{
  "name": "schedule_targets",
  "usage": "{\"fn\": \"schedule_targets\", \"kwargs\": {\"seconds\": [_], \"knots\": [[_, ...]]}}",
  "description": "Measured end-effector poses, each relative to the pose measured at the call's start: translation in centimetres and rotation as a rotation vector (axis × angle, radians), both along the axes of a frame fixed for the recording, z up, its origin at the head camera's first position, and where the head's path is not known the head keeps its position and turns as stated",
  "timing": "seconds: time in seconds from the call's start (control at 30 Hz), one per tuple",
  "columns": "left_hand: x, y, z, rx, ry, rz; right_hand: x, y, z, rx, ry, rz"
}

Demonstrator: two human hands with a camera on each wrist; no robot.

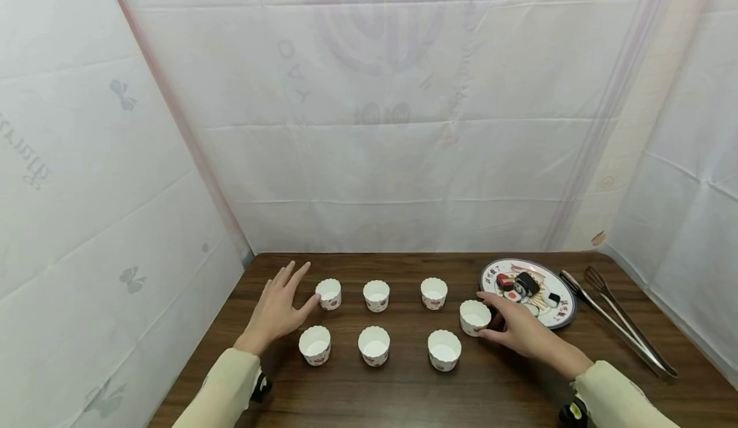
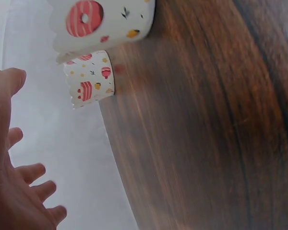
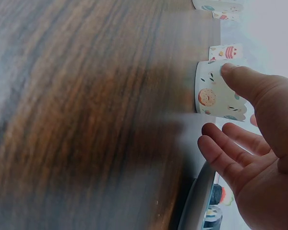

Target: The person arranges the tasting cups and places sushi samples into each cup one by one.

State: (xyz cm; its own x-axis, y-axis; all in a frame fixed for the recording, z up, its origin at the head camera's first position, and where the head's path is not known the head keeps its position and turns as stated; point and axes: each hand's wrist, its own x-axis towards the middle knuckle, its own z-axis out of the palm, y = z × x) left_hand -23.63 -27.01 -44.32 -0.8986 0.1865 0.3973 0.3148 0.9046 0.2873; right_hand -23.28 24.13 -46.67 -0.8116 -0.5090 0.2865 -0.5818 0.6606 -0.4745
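Note:
My right hand [image 1: 516,325] holds a white paper baking cup [image 1: 475,318] at its side, thumb on the near side and index finger at the far rim. In the right wrist view the thumb lies against that printed cup [image 3: 218,93], with the other fingers held away from it. My left hand [image 1: 279,306] is spread over the table's left side, its thumb tip beside the back-left baking cup [image 1: 328,294]. Nothing is in it. A front-left baking cup [image 1: 315,346] stands just right of the left wrist.
More baking cups stand in two rows, including a front-middle cup [image 1: 374,346] and a back-right cup [image 1: 434,293]. Right of them, a round plate [image 1: 489,279] carries sushi pieces. Metal tongs [image 1: 628,332] lie along the right side of the wooden table [image 1: 369,402]. White cloth [image 1: 403,159] hangs behind.

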Motion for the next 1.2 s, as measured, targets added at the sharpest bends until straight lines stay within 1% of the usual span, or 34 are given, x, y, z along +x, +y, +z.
{"fn": "schedule_targets", "kwargs": {"seconds": [0.2,0.33,0.47,0.67,0.77,0.83,0.9,1.0,1.1,1.2], "knots": [[1.1,0.3,0.0,0.118,-0.093,-0.052,0.0,0.3,0.4,-0.007,0.021,-0.004],[2.0,0.6,0.0,0.174,-0.130,-0.076,-0.1,0.8,0.7,-0.012,0.048,-0.001],[3.0,0.9,0.0,0.226,-0.157,-0.096,-0.1,1.5,0.8,-0.027,0.115,-0.004],[4.6,1.1,-0.2,0.296,-0.234,-0.106,-0.5,3.3,0.9,-0.056,0.274,-0.006],[5.1,1.2,-0.4,0.306,-0.270,-0.097,-0.8,4.4,1.1,-0.051,0.368,-0.040],[5.3,1.2,-0.5,0.302,-0.282,-0.092,-1.0,5.3,1.2,-0.031,0.420,-0.089],[5.6,1.2,-0.5,0.296,-0.293,-0.096,-1.1,6.2,1.4,-0.020,0.453,-0.134],[5.9,1.2,-0.6,0.298,-0.307,-0.120,-1.1,7.5,1.5,-0.002,0.472,-0.191],[6.2,1.2,-0.8,0.307,-0.322,-0.150,-1.2,9.0,1.5,0.015,0.469,-0.214],[6.5,1.0,-1.1,0.316,-0.333,-0.173,-1.1,10.5,1.3,0.053,0.439,-0.251]]}}
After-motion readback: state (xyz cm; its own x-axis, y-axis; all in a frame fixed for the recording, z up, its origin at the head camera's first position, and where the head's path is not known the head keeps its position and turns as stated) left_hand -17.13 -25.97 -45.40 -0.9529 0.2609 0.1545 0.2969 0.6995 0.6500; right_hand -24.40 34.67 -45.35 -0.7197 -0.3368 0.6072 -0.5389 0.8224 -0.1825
